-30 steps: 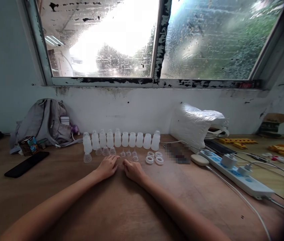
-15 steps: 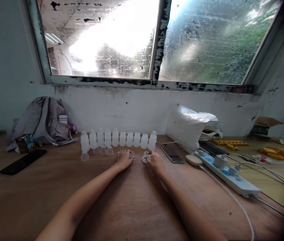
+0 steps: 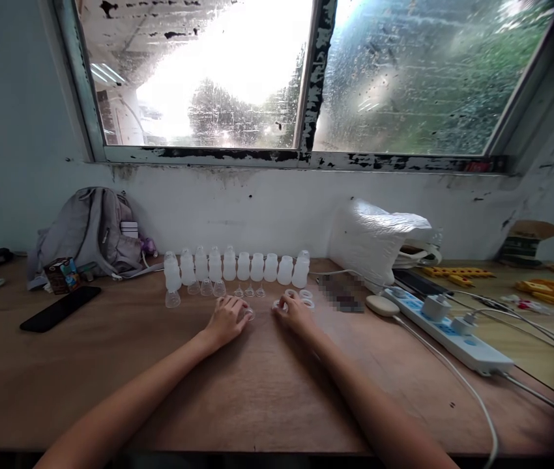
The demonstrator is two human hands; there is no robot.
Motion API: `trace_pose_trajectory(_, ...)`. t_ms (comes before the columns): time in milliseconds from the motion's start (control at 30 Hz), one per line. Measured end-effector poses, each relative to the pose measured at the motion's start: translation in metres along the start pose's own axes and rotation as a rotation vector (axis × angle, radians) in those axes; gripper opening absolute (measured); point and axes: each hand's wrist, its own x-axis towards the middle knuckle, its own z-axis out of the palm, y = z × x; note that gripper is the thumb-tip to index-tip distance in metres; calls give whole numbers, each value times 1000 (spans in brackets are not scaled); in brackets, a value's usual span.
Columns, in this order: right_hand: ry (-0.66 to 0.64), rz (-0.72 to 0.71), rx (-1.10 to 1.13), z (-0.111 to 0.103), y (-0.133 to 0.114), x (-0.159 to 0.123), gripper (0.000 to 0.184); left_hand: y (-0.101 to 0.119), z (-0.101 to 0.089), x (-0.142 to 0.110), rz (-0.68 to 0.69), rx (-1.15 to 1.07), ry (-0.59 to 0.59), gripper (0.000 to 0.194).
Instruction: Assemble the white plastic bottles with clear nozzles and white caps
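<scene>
Milky plastic baby bottles (image 3: 257, 267) stand upright in a row along the back of the table, some with domed clear caps on top. Loose clear caps (image 3: 207, 287) sit before the row's left half, and small clear bottle teats (image 3: 249, 292) before its middle. My left hand (image 3: 228, 319) rests on the wood just in front of the teats. Its fingers are curled over a clear teat (image 3: 251, 314), mostly hidden. To the right, my right hand (image 3: 296, 312) pinches a white ring (image 3: 277, 305) at the tabletop, while more white rings (image 3: 308, 303) lie beside its fingers.
A grey backpack (image 3: 86, 234), a small box (image 3: 63, 273) and a black phone (image 3: 60, 309) are at left. Rightward lie a blurred-out phone (image 3: 340, 292), a round white pad (image 3: 382, 305), a power strip (image 3: 453, 335) with cables, a white bag (image 3: 379, 238) and yellow parts (image 3: 545, 292).
My left hand has moved left and toward me, revealing small teats standing in a line. My right hand has shifted slightly left, and the white rings are now spread apart.
</scene>
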Motion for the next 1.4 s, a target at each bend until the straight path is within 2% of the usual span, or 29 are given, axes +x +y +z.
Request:
trace_pose_trajectory(100,41,-152,113,4,-15,-6,14,-8,-2,-15,-31,-17,-101,25)
trace_pose_trajectory(167,136,-293,234,5,-27,-10,12,-11,-1,-19,-37,-35,-154,27)
trace_pose_trajectory(267,287,-523,392,6,-46,-17,13,-13,-2,-19,-38,-46,-165,29)
trace_pose_trajectory(333,312,-631,438,8,-56,-22,20,-15,-4,-18,-21,-43,-170,33)
trace_pose_trajectory(400,292,-664,456,11,-62,-26,28,-17,-8,-17,23,-41,-166,33)
trace_pose_trajectory(500,228,-614,469,19,-66,-29,38,-24,-14,-16,76,-35,-116,29)
trace_pose_trajectory(633,114,-516,495,33,-63,-28,47,-30,-16,-15,26,-8,-43,30)
trace_pose_trajectory(767,-1,-497,526,39,-60,-27,49,-29,-14,-15,14,11,-23,26)
trace_pose_trajectory(833,4,-486,512,37,-61,-27,44,-27,-13,-15,39,17,-24,23)
trace_pose_trajectory(1000,92,-426,449,33,-66,-23,17,-22,-13,-15,97,2,-52,19)
trace_pose_trajectory(1100,135,-390,466,31,-70,-20,9,-21,-13,-15,110,1,-73,20)
trace_pose_trajectory(1200,153,-340,582,27,-72,-18,11,-19,-16,-15,138,-10,-77,23)
trace_pose_trajectory(1300,148,-232,792,23,-71,-19,18,-15,-21,-16,178,-26,-74,30)
trace_pose_trajectory(1400,58,-91,999,21,-68,-19,26,-10,-25,-16,190,-44,-79,28)
